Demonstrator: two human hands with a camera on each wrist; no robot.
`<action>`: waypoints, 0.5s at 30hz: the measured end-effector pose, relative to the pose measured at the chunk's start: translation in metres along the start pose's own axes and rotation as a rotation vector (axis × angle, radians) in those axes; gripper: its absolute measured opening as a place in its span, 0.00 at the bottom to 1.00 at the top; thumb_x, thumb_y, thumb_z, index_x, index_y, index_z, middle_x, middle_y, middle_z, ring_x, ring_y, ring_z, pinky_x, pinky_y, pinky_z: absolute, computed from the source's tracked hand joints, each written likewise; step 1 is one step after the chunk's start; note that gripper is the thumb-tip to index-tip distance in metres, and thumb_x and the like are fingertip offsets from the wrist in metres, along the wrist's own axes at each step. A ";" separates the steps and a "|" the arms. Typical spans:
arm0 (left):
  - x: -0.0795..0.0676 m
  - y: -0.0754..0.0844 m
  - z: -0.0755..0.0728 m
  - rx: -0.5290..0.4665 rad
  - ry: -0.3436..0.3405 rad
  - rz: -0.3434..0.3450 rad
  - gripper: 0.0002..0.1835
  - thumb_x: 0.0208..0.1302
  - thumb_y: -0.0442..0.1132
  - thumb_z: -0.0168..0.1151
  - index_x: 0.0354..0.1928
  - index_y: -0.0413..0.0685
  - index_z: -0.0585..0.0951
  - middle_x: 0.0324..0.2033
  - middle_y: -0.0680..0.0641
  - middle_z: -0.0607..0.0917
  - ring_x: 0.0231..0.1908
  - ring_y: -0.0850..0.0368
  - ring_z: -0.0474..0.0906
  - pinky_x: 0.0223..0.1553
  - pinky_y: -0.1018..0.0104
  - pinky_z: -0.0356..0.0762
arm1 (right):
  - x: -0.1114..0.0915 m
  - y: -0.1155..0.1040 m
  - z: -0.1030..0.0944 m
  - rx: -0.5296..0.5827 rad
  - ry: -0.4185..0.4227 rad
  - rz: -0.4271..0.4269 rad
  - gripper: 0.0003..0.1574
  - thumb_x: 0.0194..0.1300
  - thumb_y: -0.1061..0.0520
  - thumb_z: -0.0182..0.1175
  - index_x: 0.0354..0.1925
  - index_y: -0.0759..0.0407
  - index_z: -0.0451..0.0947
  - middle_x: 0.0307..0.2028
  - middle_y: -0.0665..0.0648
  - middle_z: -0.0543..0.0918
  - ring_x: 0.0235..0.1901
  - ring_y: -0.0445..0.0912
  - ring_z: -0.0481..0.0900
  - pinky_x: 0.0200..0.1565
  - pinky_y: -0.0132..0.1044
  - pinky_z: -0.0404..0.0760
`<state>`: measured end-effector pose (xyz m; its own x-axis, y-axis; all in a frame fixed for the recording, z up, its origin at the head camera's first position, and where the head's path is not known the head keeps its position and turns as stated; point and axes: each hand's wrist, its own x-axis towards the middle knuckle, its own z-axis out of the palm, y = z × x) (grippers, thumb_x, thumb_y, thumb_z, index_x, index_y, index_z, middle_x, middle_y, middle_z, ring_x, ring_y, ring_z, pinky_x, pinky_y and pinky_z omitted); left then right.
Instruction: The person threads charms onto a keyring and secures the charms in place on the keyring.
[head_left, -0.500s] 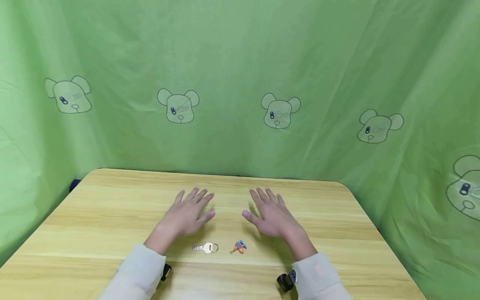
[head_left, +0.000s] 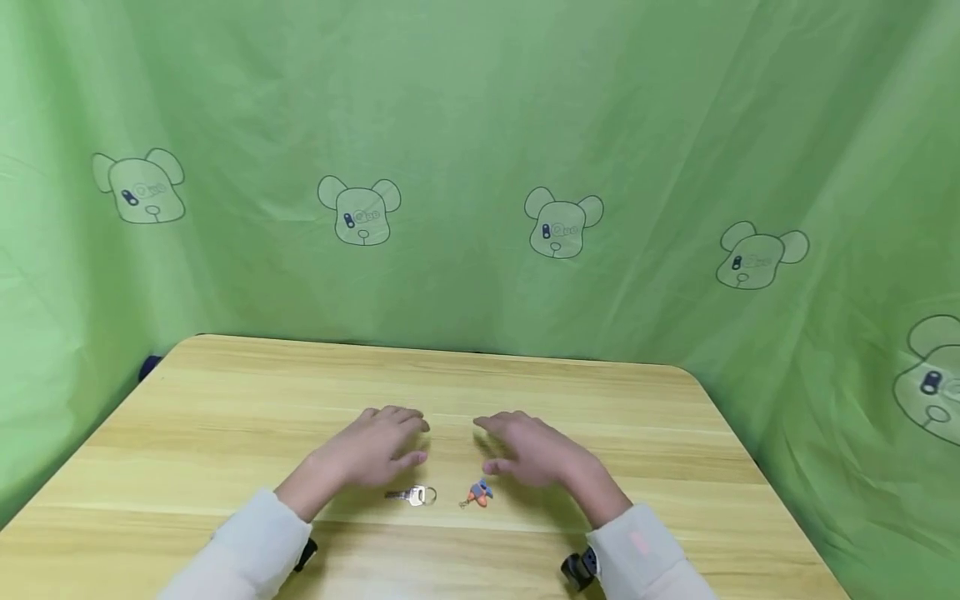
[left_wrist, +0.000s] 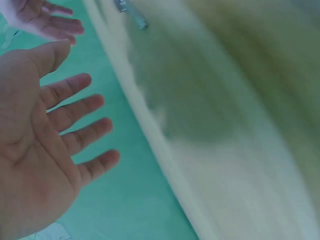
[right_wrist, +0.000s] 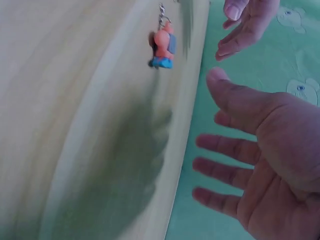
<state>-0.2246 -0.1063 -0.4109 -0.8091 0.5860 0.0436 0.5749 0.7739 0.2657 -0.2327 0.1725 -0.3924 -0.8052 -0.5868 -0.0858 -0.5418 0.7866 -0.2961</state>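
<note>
A silver key (head_left: 411, 496) with a ring at its right end lies flat on the wooden table. To its right rests a small orange and blue figure charm (head_left: 480, 492) with a short chain; the right wrist view shows the charm (right_wrist: 164, 47) closer up. My left hand (head_left: 375, 448) hovers above and behind the key, palm down, fingers relaxed and slightly bent. Above and to the right of the charm is my right hand (head_left: 534, 450), its thumb near the charm in the head view. Both hands hold nothing, and their shadows fall on the tabletop.
The wooden table (head_left: 480, 383) has rounded far corners. A green curtain (head_left: 465, 100) printed with bear heads surrounds it at the back and sides. A black wrist camera (head_left: 579, 570) sits under the right cuff, and another (head_left: 305, 554) under the left.
Both hands have drawn slightly back toward the person, and their fingers, spread straight before, now bend downward. The key and charm have stayed in place.
</note>
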 end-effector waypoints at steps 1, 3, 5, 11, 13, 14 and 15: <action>-0.001 -0.001 0.002 -0.028 -0.001 0.010 0.26 0.76 0.53 0.57 0.67 0.46 0.76 0.68 0.42 0.76 0.69 0.41 0.68 0.70 0.37 0.62 | 0.000 -0.001 0.001 0.003 -0.010 -0.018 0.44 0.67 0.46 0.68 0.74 0.60 0.66 0.70 0.62 0.73 0.70 0.59 0.69 0.71 0.57 0.65; -0.004 -0.002 0.005 -0.075 0.000 0.033 0.22 0.75 0.51 0.59 0.64 0.47 0.78 0.64 0.44 0.79 0.66 0.43 0.72 0.68 0.39 0.66 | 0.000 -0.003 0.003 -0.002 -0.029 -0.051 0.42 0.66 0.47 0.69 0.72 0.60 0.69 0.68 0.60 0.76 0.68 0.57 0.71 0.70 0.55 0.67; -0.006 -0.003 0.008 -0.132 -0.005 0.058 0.20 0.74 0.49 0.61 0.61 0.47 0.80 0.60 0.47 0.81 0.62 0.45 0.75 0.66 0.41 0.69 | -0.001 -0.005 0.004 -0.012 -0.041 -0.076 0.41 0.65 0.47 0.70 0.70 0.61 0.71 0.66 0.59 0.78 0.67 0.56 0.73 0.69 0.53 0.70; -0.013 0.000 0.017 -0.281 -0.026 0.120 0.13 0.71 0.45 0.65 0.53 0.48 0.82 0.51 0.53 0.84 0.55 0.53 0.78 0.62 0.49 0.75 | -0.002 -0.011 0.012 -0.062 -0.050 -0.152 0.35 0.65 0.46 0.71 0.65 0.58 0.77 0.58 0.54 0.83 0.58 0.49 0.79 0.63 0.48 0.77; -0.016 0.001 0.020 -0.295 -0.012 0.126 0.10 0.70 0.44 0.66 0.49 0.51 0.82 0.48 0.56 0.83 0.52 0.56 0.77 0.59 0.51 0.76 | -0.002 -0.012 0.015 -0.079 -0.046 -0.193 0.32 0.65 0.46 0.71 0.63 0.57 0.79 0.53 0.51 0.84 0.53 0.45 0.80 0.59 0.44 0.79; -0.017 0.002 0.021 -0.296 -0.003 0.127 0.09 0.69 0.44 0.67 0.48 0.53 0.82 0.47 0.57 0.83 0.52 0.57 0.77 0.58 0.52 0.76 | -0.002 -0.012 0.017 -0.087 -0.044 -0.214 0.30 0.66 0.46 0.70 0.62 0.56 0.80 0.50 0.50 0.85 0.50 0.43 0.79 0.57 0.43 0.79; -0.019 0.002 0.022 -0.293 0.006 0.129 0.07 0.69 0.44 0.68 0.46 0.55 0.82 0.46 0.58 0.83 0.50 0.58 0.76 0.57 0.53 0.75 | -0.002 -0.013 0.018 -0.096 -0.038 -0.237 0.29 0.66 0.46 0.70 0.61 0.56 0.81 0.49 0.49 0.85 0.49 0.42 0.79 0.56 0.41 0.79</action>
<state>-0.2059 -0.1108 -0.4323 -0.7331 0.6728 0.1001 0.6136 0.5907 0.5240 -0.2201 0.1598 -0.4059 -0.6443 -0.7624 -0.0612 -0.7360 0.6398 -0.2212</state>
